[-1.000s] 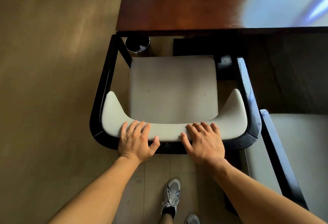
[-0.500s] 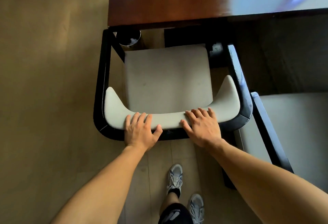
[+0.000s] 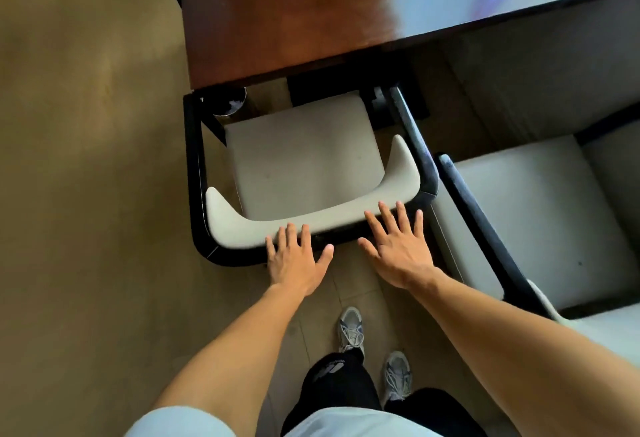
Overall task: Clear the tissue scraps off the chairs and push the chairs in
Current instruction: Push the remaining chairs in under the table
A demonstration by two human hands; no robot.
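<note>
Near chair (image 3: 304,156) scrap-free, front under worktop (image 3: 277,14); left hand (image 3: 294,256) and right hand (image 3: 398,246) flat, open, empty; right chair (image 3: 540,229) remains.

Seen from above: a chair (image 3: 304,159) with pale cushion and black frame, its far edge tucked under the reddish-brown surface (image 3: 294,14). Left hand (image 3: 294,258) flat, fingers spread, fingertips on the near backrest pad. Right hand (image 3: 398,249) likewise spread at the backrest's right end; contact unclear. No tissue scraps on the seat. Second chair (image 3: 540,222) just right, well out from the surface. Grey sneakers (image 3: 351,329) on the floor nearby.
</note>
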